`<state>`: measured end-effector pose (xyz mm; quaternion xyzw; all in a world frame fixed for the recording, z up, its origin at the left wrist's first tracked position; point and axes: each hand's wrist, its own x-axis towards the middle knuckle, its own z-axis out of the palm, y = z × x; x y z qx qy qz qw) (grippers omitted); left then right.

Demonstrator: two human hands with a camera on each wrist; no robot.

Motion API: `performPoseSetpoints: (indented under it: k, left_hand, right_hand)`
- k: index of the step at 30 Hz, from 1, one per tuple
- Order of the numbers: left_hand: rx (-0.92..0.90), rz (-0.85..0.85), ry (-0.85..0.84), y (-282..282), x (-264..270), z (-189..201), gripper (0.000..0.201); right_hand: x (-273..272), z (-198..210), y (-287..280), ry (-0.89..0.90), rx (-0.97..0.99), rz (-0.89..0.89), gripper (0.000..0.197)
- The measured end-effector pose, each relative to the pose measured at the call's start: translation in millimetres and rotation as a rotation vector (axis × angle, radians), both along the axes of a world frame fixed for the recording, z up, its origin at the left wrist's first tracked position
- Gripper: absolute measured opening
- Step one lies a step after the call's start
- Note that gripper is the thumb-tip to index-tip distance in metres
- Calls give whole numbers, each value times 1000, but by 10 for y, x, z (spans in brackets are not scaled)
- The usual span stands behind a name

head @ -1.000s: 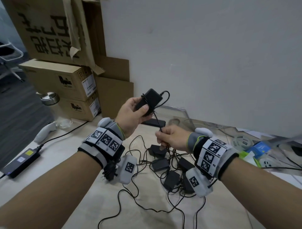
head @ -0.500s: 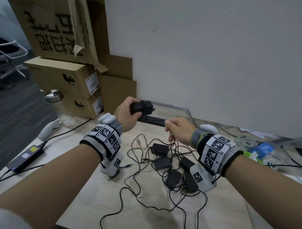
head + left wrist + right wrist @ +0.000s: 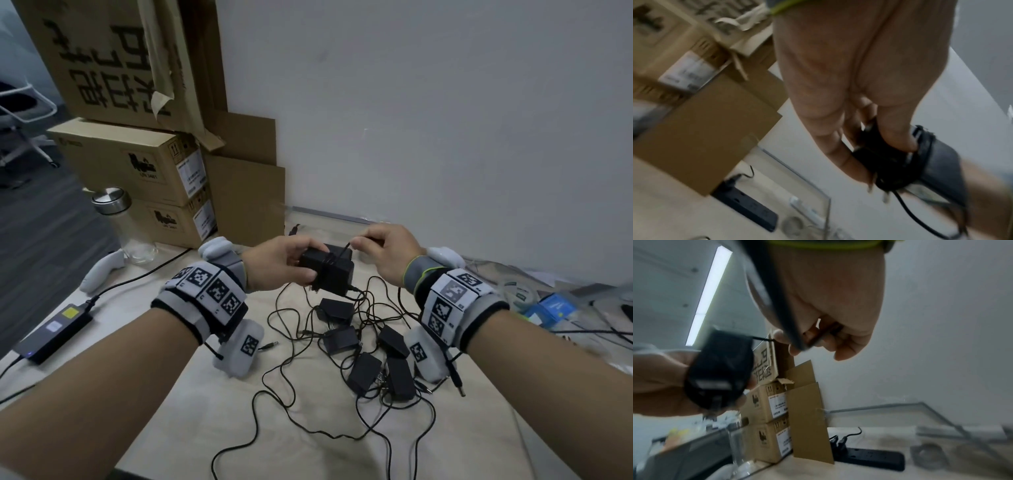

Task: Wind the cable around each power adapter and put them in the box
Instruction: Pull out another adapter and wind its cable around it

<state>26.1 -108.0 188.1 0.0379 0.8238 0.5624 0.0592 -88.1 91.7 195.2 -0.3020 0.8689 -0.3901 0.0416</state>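
My left hand (image 3: 284, 262) grips a black power adapter (image 3: 330, 270) above the table, thumb on its near side. Several turns of its thin black cable (image 3: 327, 265) are wrapped round its middle. My right hand (image 3: 387, 253) pinches the cable just right of the adapter, a short taut length running between them. The left wrist view shows my fingers (image 3: 849, 155) round the adapter (image 3: 939, 164) with the wraps. In the right wrist view the adapter (image 3: 721, 374) sits left of my curled fingers (image 3: 840, 340). Below lie several more adapters (image 3: 363, 356) in tangled cables. A clear box (image 3: 925, 412) stands by the wall.
Stacked cardboard boxes (image 3: 137, 161) and a glass bottle (image 3: 126, 226) stand at the back left. A laptop charger brick (image 3: 51, 334) and a white controller (image 3: 99, 270) lie at the left. A black power strip (image 3: 873, 457) lies by the wall. Packets and cables clutter the right side (image 3: 551, 308).
Both hands have come down and closer together. The adapter has turned in my left hand and more cable is wrapped round it; my right hand now pinches the cable right beside it.
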Motion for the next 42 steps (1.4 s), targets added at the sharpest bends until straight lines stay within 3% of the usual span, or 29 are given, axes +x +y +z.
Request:
performPoseSetpoints:
  k: [3, 5, 8, 10, 12, 15, 18, 20, 23, 28, 31, 38, 42]
  left_hand:
    - [373, -116, -75, 21, 22, 76, 37]
    - [668, -107, -117, 52, 17, 116, 40]
    - [942, 75, -13, 137, -24, 158, 36]
    - [1018, 250, 88, 161, -76, 161, 32]
    - [931, 400, 167, 141, -140, 139, 28]
    - [580, 575, 269, 79, -173, 99, 29]
    - [160, 668, 341, 2, -174, 44, 32]
    - [-96, 658, 364, -50, -179, -2, 34]
    - [-380, 571, 320, -86, -171, -48, 36]
    - [-490, 280, 204, -37, -109, -65, 43]
    - [-333, 126, 135, -2, -32, -3, 39]
    - [449, -149, -45, 93, 67, 112, 36]
    - [841, -89, -92, 179, 57, 54, 66]
  right_hand:
    - [64, 3, -29, -122, -98, 25, 24]
    - [114, -10, -71, -239, -187, 49, 30]
    - [260, -10, -144, -436, -279, 48, 31]
    - [370, -8, -179, -543, -279, 76, 26]
    - [443, -16, -188, -631, -244, 144, 23]
    - [480, -19, -194, -640, -151, 185, 23]
    - [474, 33, -193, -409, 2, 126, 23]
    - [445, 103, -184, -187, 91, 111, 21]
    - [385, 210, -181, -18, 166, 95, 22]
    - [213, 283, -160, 120, 131, 118, 20]
    - [68, 276, -109, 100, 23, 80, 19]
    - [50, 122, -85, -234, -264, 36, 20]
    - [167, 45, -96, -404, -302, 61, 16]
